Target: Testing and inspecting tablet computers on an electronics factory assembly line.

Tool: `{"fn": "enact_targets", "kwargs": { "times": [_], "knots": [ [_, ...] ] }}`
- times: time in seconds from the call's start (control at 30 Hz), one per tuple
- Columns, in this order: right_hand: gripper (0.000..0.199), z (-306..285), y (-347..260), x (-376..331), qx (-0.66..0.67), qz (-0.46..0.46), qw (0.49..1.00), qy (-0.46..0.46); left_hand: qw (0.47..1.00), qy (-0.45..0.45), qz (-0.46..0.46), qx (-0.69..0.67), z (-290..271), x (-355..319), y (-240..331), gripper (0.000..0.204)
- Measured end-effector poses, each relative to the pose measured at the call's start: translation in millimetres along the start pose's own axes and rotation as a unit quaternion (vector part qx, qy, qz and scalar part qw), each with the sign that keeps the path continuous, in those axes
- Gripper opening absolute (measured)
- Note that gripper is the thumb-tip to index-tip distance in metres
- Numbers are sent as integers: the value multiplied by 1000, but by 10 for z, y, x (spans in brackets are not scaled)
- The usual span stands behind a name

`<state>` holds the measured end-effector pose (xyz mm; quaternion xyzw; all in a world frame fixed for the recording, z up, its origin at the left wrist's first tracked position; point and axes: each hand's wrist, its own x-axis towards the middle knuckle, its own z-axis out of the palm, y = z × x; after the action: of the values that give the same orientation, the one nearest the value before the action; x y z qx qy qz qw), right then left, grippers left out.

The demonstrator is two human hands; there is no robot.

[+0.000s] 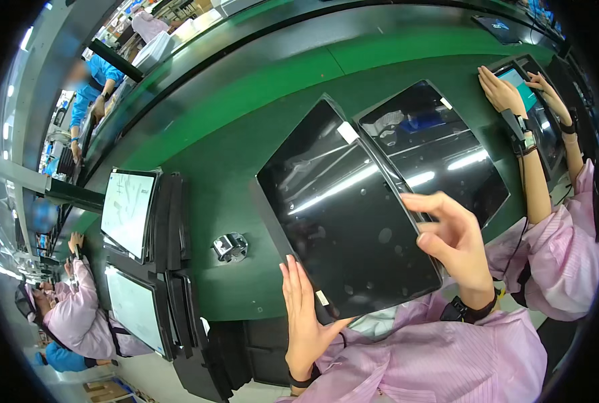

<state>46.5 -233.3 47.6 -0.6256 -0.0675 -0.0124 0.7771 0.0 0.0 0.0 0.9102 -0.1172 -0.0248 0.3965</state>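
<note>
1. Two lit tablets [128,208] top dark stacks [173,221].
2. A silver object [230,248] sits on the green mat [212,195].
3. My left hand [304,322], fingers straight, braces the black tablet [346,221], angled before me.
4. Another dark tablet [440,144] lies just beside it.
5. My right hand [457,245] curls at the black tablet's right edge; I cannot tell whether it grips.

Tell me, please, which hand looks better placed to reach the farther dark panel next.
Probably the right hand: it is at the nearer panel's right edge, close to the farther dark panel. The left hand is at the nearer panel's lower left, with that panel in between.
</note>
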Motion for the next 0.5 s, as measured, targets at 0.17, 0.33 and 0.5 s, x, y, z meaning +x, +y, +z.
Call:
{"fn": "enact_targets", "kwargs": {
  "times": [0.17,0.33,0.5],
  "knots": [
    [56,-69,146,88,68,140,988,-18,999,33,-10,-31,12,1,34,118],
    [42,-175,376,159,53,163,983,69,978,127,58,-158,-101,-4,104,97],
    [30,-238,356,114,180,132,973,60,897,112,54,-423,-91,-45,474,95]
  ]
}}
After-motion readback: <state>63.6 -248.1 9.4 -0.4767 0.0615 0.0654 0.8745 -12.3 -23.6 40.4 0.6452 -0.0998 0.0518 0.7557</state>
